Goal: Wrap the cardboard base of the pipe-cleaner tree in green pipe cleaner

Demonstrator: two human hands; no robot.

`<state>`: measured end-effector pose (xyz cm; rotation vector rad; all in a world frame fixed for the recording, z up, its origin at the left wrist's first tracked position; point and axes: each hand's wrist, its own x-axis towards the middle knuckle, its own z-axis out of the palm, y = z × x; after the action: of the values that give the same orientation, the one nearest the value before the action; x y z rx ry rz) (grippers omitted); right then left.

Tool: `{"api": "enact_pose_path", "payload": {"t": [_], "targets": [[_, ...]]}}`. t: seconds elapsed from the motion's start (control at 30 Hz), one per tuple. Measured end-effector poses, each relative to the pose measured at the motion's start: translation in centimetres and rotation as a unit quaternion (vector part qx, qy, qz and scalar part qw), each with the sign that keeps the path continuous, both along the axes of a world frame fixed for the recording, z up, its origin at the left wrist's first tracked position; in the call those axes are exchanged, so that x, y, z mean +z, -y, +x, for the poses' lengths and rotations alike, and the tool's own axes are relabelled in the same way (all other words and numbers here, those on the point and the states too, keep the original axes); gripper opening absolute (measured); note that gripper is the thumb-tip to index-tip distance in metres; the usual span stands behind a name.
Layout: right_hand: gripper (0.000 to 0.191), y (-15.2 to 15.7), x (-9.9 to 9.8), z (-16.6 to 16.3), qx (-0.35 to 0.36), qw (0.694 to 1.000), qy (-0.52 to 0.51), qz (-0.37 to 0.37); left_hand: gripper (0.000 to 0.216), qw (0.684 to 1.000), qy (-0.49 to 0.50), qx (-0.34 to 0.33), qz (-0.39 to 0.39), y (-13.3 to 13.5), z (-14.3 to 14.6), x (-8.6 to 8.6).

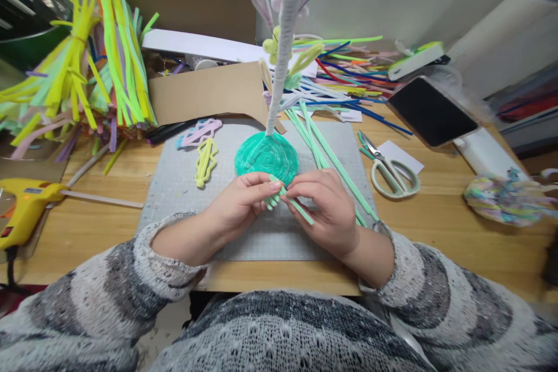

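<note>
Between both hands is a light green pipe cleaner (301, 211), partly folded into short loops near the fingertips. My left hand (244, 200) pinches the folded part between thumb and fingers. My right hand (326, 206) grips the straight part, whose end sticks out below the fingers. Just beyond the hands stands a round teal base (267, 157) of coiled fuzzy stems, with a tall white wrapped stem (281, 64) rising from it. Pastel loop shapes are fixed along that stem. More light green pipe cleaners (331, 157) lie on the grey cutting mat (174, 186) to the right.
Zigzag pieces in yellow (204, 164) and pink-purple (200, 132) lie on the mat's left. A yellow glue gun (26, 203) is at far left, below bundled pipe cleaners (122, 52). Scissors (390, 171) and a phone (432, 110) are on the right. Cardboard (209, 93) lies behind.
</note>
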<state>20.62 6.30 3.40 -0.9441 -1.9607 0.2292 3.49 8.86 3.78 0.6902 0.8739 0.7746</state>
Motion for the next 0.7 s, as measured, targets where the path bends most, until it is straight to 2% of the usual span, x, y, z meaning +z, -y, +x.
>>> {"api": "enact_pose_path", "payload": {"t": [0.3,0.6,0.7], "targets": [[0.007,-0.11,0.5,0.13,0.026,0.999,0.023,-0.016,0.023,0.999,0.017,-0.046,0.002,-0.06,-0.19,-0.12],[0.007,-0.13,0.14,0.19,0.029,0.999,0.009,-0.033,0.025,0.999,-0.001,-0.038,0.005,-0.14,-0.25,-0.17],[0.007,-0.44,0.06,0.3,0.058,0.997,0.006,-0.05,0.028,0.999,-0.008,-0.041,0.003,-0.16,-0.28,-0.24]]}}
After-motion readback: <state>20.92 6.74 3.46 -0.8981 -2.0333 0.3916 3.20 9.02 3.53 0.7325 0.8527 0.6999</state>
